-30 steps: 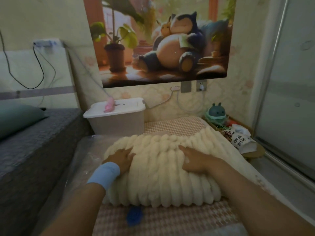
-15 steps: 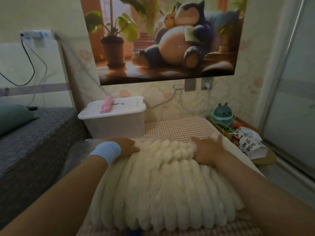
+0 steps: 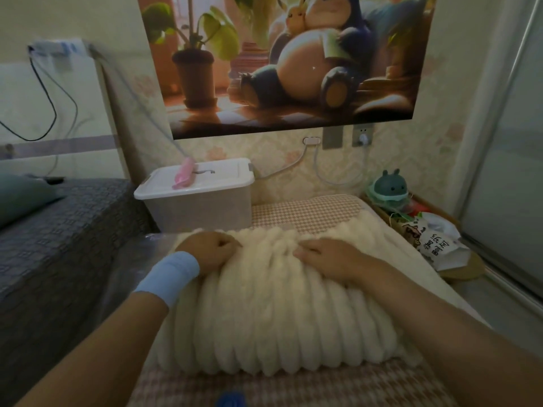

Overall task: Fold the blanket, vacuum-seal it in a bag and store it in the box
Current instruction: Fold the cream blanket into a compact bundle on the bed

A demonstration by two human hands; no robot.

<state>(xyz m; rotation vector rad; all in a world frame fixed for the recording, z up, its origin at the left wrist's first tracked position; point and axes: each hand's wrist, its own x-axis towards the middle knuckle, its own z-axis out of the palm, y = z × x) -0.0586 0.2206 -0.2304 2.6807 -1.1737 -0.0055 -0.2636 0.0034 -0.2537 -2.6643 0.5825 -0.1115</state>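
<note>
Right hand (image 3: 326, 257) now further inward, fingers (image 3: 305, 249) flat on blanket (image 3: 279, 318); left hand (image 3: 210, 251) gripping its far edge.

Illumination is dim, diffuse and warm in cast. The pale sliding door (image 3: 505, 171) at right is the lightest area and carries a soft sheen. Shadows are soft-edged; the grey bed (image 3: 58, 245) at left is darkest. The cream blanket (image 3: 279, 304) renders with smeared, low-detail texture. The poster (image 3: 288, 63) is slightly blurred. Vertical lines lean and bow toward the frame edges.
</note>
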